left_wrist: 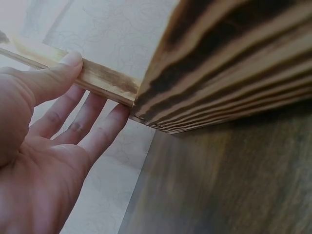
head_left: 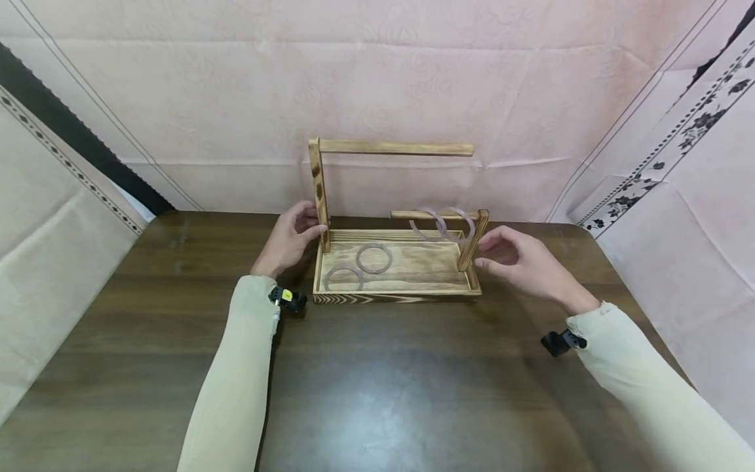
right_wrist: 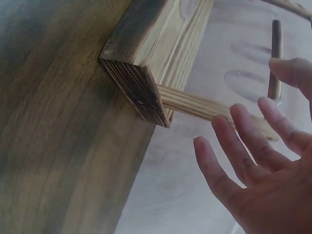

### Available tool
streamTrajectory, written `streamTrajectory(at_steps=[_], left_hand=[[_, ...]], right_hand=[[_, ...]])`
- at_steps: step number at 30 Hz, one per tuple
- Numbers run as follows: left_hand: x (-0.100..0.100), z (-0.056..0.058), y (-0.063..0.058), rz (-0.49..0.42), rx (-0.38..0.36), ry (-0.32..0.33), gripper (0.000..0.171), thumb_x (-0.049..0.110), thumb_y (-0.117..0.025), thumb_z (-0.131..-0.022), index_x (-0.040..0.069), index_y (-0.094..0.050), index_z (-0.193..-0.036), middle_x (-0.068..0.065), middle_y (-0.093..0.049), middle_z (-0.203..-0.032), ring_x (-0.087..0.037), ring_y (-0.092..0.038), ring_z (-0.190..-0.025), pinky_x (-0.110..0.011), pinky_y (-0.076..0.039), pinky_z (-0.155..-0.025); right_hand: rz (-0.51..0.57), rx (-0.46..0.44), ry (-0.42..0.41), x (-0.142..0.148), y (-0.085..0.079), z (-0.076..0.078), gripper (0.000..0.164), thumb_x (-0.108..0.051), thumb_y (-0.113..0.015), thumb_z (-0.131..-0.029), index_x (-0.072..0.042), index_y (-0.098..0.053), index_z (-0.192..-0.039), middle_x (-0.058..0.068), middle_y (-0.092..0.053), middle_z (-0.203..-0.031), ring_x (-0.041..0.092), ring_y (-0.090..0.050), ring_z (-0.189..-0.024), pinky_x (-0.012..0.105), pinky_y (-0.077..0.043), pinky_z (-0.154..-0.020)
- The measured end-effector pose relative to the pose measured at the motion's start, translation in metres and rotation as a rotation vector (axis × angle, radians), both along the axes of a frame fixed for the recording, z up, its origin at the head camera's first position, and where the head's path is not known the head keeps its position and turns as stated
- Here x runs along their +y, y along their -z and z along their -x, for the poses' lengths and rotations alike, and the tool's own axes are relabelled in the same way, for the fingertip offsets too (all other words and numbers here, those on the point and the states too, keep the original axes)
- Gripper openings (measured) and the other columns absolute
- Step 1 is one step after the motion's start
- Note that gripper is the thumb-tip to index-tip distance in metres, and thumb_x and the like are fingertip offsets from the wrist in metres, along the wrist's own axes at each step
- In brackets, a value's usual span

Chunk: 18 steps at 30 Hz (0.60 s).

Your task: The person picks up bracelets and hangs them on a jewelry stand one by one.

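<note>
A wooden display rack with a shallow tray base stands near the back of the table. Its tall left post carries a long bar, and its short right post carries a lower one. Two translucent bangles lie in the tray. Two pale purple bangles hang on the lower bar. My left hand pinches the tall post, thumb on one side and fingers behind, as the left wrist view shows. Beside the short post, my right hand has its fingers spread, holding nothing.
The dark wooden table extends in front of the rack. A pale cloth hangs behind the table's back edge, with more cloth at both sides. Black wrist cameras are worn on both wrists.
</note>
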<state>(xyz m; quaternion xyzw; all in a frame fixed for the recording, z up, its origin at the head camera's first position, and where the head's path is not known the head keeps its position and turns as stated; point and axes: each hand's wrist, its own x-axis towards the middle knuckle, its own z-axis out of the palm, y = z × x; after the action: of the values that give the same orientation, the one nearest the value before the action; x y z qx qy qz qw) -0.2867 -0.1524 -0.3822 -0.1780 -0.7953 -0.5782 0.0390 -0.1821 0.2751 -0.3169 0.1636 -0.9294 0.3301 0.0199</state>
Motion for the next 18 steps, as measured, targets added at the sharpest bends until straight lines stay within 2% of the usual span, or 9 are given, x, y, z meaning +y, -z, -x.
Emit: streamTrajectory(at_steps=[8, 12, 18], left_hand=[[-0.001, -0.001, -0.002, 0.006, -0.011, -0.029, 0.037, 0.001, -0.067, -0.097, 0.004, -0.056, -0.131, -0.019, -0.064, -0.126, -0.030, -0.063, -0.116, -0.043, -0.048, -0.107], [0.000, -0.001, -0.003, 0.008, -0.013, -0.023, 0.037, 0.002, -0.067, -0.097, 0.003, -0.056, -0.132, -0.021, -0.064, -0.127, -0.031, -0.063, -0.117, -0.045, -0.047, -0.108], [0.001, -0.001, -0.004, 0.003, -0.014, -0.010, 0.036, 0.002, -0.066, -0.098, 0.002, -0.056, -0.132, -0.022, -0.063, -0.128, -0.031, -0.062, -0.118, -0.045, -0.047, -0.109]], right_hand=[[-0.100, -0.073, -0.147, -0.011, -0.010, -0.004, 0.028, -0.020, -0.076, -0.093, -0.011, -0.066, -0.118, 0.006, -0.073, -0.110, 0.025, -0.070, -0.105, 0.046, -0.058, -0.093], [-0.132, -0.105, -0.214, -0.017, -0.017, -0.005, 0.032, -0.021, -0.076, -0.093, -0.012, -0.066, -0.122, 0.004, -0.073, -0.114, 0.023, -0.070, -0.108, 0.047, -0.058, -0.095], [-0.227, -0.060, -0.301, -0.031, -0.024, -0.003, 0.040, -0.022, -0.076, -0.093, -0.009, -0.063, -0.128, 0.006, -0.070, -0.126, 0.028, -0.068, -0.118, 0.045, -0.057, -0.098]])
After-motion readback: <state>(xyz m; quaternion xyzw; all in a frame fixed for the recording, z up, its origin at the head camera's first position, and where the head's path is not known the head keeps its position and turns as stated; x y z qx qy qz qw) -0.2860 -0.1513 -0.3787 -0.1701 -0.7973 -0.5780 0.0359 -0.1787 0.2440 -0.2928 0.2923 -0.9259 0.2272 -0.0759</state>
